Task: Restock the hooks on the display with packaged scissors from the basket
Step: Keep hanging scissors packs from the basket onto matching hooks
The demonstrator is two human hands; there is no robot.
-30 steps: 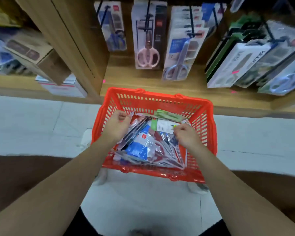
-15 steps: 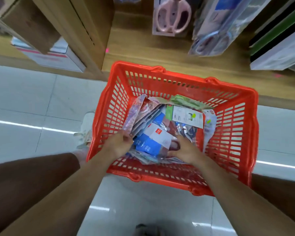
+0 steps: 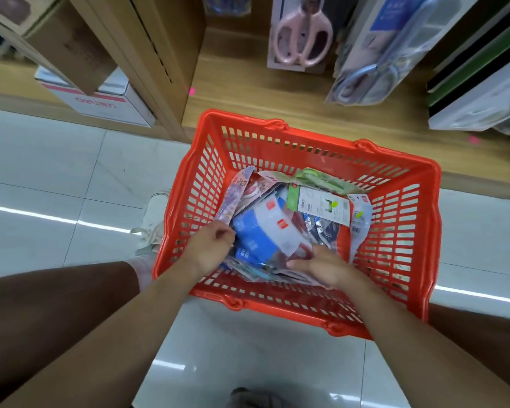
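Note:
A red plastic basket [image 3: 321, 139] stands on the floor in front of the display, holding several flat packs of scissors. A blue-and-white pack [image 3: 259, 237] lies on top of the pile. Beside it is a green-labelled pack [image 3: 315, 201]. My left hand [image 3: 209, 248] is inside the basket with curled fingers gripping the left edge of the packs. My right hand [image 3: 324, 266] pinches the near edge of the blue-and-white pack, thumb on top. On the display above hang a pink scissors pack [image 3: 301, 33] and a grey-blue scissors pack [image 3: 368, 69].
A wooden shelf ledge [image 3: 248, 92] runs behind the basket, with an upright wooden post [image 3: 147, 54] to its left. Boxes [image 3: 100, 101] sit low at the left. More packs [image 3: 477, 92] lean at the right. My shoe [image 3: 153, 219] rests beside the basket on the glossy tile floor.
My view has dropped toward the basket. Both hands slid from the far end of the packs to the near end, and the blue-and-white pack now sits raised between them.

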